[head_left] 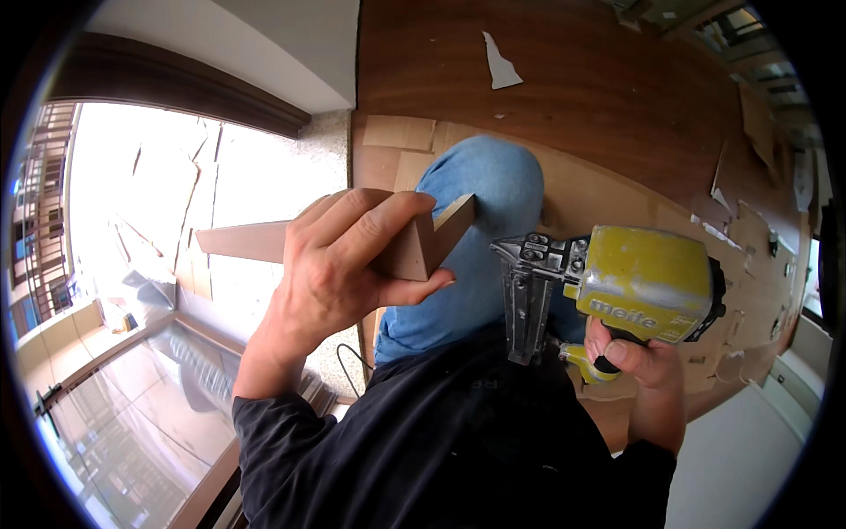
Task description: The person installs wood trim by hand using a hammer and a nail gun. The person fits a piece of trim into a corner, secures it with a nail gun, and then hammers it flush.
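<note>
My left hand point(339, 251) grips two brown trim boards point(410, 249) where they meet at a corner, thumb below and fingers over the top. One board runs off to the left past my wrist; the shorter one points right and shows a pale raw edge. In my right hand point(639, 357) is a yellow pneumatic nail gun point(648, 278), its paint scuffed. My fingers wrap its handle near the trigger. The gun's black nose points left toward the boards, apart from them. Behind the boards is my jeans-clad knee point(485, 185).
Cardboard sheets point(617, 189) cover part of the brown wooden floor point(423, 62). A torn white scrap point(500, 63) lies farther off. To the left are a pale stone sill point(330, 159), a bright opening and a glass panel point(141, 414). A thin black cable point(348, 361) curls beside my leg.
</note>
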Motion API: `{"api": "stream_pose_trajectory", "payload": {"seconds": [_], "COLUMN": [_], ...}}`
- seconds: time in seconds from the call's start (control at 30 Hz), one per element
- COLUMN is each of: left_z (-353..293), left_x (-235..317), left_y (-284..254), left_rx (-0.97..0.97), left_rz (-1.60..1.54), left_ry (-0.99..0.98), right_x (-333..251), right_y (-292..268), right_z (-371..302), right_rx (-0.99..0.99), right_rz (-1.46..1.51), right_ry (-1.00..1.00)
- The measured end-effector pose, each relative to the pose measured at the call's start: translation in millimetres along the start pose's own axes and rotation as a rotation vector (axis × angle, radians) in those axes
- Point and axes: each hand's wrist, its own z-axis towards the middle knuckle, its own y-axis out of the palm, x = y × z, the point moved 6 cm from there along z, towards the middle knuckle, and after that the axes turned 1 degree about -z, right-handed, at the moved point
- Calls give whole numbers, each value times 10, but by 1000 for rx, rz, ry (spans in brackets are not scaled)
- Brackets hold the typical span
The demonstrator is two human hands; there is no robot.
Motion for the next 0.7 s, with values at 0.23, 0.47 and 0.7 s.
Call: {"api": "stream_pose_trajectory", "payload": {"seconds": [0.23,0.47,0.7], "left_z": [-97,39,5], "left_x": [-35,-1,-23], "left_y": [-66,-26,-51], "left_rx": [54,-12,383], "left_rz": [6,-40,-17], "left_ry": [1,-49,-66], "right_x": [89,209,1345], "right_y": [-269,-603,-1534], "right_z": [-329,-1270,-1962], "right_rx": [188,619,873], "right_rz": [-274,-407,-752], "right_ry": [70,198,719]}}
